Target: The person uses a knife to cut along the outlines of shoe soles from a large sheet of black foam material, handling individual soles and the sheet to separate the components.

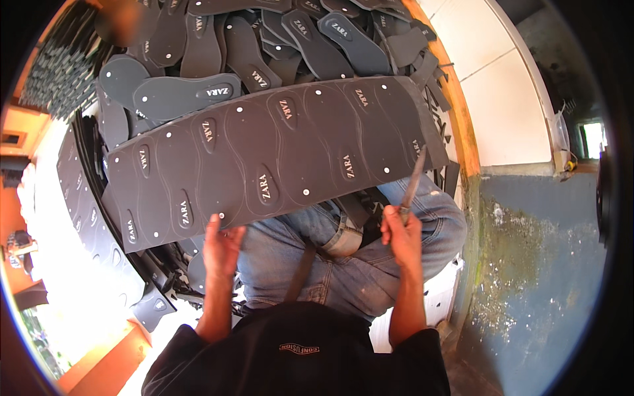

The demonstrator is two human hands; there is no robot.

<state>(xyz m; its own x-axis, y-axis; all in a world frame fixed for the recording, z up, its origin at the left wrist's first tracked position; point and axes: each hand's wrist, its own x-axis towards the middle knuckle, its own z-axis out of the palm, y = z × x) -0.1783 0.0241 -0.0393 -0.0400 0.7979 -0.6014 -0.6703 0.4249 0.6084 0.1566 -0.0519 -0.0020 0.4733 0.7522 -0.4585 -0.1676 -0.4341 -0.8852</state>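
Note:
A long dark-grey foam sheet (251, 152) printed with rows of insole outlines lies across in front of me, above my lap. At its near edge, left of centre, my left hand (222, 249) grips it, thumb over the rim and the other fingers partly hidden below. My right hand (403, 239) is closed around the handle of a knife (415, 181). The narrow, brownish blade points up and away, its tip over the sheet's right end. Most outlines bear a raised oval pad with pale lettering and a small white dot.
Loose cut insoles (185, 96) are heaped beyond the sheet. More printed sheets (99, 218) lean at the left, near a tall stack of dark pieces (63, 63). My crossed legs in jeans (350, 277) are underneath. A worn blue-grey wall (528, 257) stands at the right.

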